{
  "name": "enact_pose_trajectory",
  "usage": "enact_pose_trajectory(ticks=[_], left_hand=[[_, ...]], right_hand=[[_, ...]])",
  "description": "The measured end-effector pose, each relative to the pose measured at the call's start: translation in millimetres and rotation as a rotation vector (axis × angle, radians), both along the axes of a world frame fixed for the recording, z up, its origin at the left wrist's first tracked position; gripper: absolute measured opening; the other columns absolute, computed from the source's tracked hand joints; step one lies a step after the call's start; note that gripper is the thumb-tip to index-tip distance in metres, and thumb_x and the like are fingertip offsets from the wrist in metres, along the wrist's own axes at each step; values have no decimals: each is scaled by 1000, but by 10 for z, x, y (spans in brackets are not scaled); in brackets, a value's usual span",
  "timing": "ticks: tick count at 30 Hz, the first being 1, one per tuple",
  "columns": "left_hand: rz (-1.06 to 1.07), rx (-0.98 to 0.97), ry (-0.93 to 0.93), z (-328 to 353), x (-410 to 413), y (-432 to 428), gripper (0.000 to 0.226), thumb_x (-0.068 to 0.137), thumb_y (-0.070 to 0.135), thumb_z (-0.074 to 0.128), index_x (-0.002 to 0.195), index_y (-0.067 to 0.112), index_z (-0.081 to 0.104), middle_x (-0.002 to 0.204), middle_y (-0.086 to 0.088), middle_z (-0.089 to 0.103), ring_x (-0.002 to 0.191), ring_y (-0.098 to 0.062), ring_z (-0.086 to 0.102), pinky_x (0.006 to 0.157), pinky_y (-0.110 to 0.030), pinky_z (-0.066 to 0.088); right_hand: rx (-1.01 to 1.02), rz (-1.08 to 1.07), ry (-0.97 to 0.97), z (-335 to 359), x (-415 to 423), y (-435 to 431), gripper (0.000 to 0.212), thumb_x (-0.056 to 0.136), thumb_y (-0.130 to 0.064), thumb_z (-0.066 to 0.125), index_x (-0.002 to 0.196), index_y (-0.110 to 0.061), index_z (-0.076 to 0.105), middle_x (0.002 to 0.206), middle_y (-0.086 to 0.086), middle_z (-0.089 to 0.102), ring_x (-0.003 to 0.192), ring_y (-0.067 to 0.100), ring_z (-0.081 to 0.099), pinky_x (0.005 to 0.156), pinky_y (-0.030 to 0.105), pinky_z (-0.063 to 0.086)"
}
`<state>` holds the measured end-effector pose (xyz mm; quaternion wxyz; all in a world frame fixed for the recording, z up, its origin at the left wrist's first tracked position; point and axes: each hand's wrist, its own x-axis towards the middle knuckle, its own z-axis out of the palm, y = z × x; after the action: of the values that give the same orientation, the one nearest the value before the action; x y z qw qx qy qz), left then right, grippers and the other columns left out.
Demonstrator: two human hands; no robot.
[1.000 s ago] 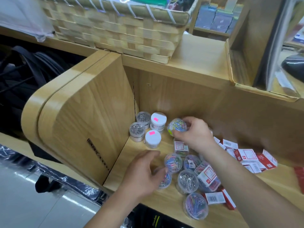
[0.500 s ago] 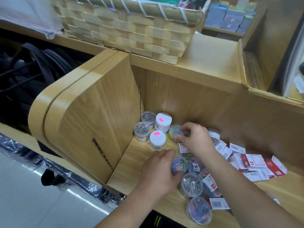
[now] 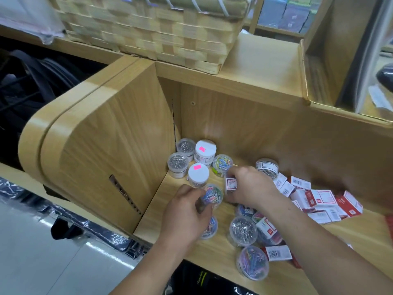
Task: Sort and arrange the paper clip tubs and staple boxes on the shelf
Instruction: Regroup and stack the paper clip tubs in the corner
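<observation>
Grips: left grip (image 3: 187, 213) is curling round a clear tub of coloured clips (image 3: 213, 195), taking it by the side wall; right grip (image 3: 248, 186) is closing narrowly on a small staple box (image 3: 231, 184), label facing the camera, just beside that tub. Both are working over the left part of the wooden shelf (image 3: 165, 194). In the back left corner, against the side panel (image 3: 106, 145), a sorted group is standing upright: two silver-clip tubs (image 3: 178, 163), two white-lidded tubs (image 3: 198, 174) each carrying a pink sticker, and a pastel-clip tub (image 3: 222, 163), all touching or nearly so. Behind the right grip a tipped tub (image 3: 266, 168) is lying on its side near the back wall. Loose stock is crowding the front of the shelf between the two forearms: a lower coloured tub (image 3: 210, 227) is sitting partly hidden under the left palm, a silver tub (image 3: 243, 229) is standing just right of it, and a front tub (image 3: 253, 261) of coloured clips is resting near the shelf edge. A red-and-white box (image 3: 268, 227) is leaning on the tubs there, and a barcode box (image 3: 277, 253) is lying beside the front tub. To the right a heap of staple boxes (image 3: 319, 201) is lying jumbled, some flat, some tilted, with the right forearm crossing in front of it. Above, a woven basket (image 3: 159, 28) is sitting on the upper shelf board, overhanging its edge slightly; contents are blurred, cannot tell.
</observation>
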<state>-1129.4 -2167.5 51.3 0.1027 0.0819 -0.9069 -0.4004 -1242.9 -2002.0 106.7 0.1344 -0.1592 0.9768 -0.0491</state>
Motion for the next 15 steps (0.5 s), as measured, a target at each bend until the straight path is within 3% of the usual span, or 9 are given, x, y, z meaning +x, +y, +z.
enact_pose_trajectory(ticks=[3,5,9,15], left_hand=[[-110,-197,186,24,62,42,16,85,32,67,96,24,73,97,10,61,88,-18,59,72,-36,54],[-208,-313,234,40,115,74,21,89,34,64,103,22,74,107,9,67,99,-19,59,81,-36,54],[-282,-491,202,-13,128,169,44,93,47,56,121,17,72,131,4,67,126,-20,56,103,-38,49],[-273,-546,37,29,-83,346,61,97,52,37,136,13,62,148,-4,54,129,-26,43,100,-44,46]], right_hand=[[-108,-28,88,141,86,65,47,66,-53,70,110,-38,60,105,-10,56,105,18,61,75,31,50],[-190,-70,133,289,177,151,52,67,-52,74,116,-40,60,109,-12,56,107,15,60,79,32,51],[-333,-170,195,417,360,369,58,66,-54,80,119,-39,64,116,-17,59,111,9,57,85,31,49],[-346,-276,254,322,542,493,60,66,-59,79,120,-40,64,103,-19,54,107,10,60,77,28,45]])
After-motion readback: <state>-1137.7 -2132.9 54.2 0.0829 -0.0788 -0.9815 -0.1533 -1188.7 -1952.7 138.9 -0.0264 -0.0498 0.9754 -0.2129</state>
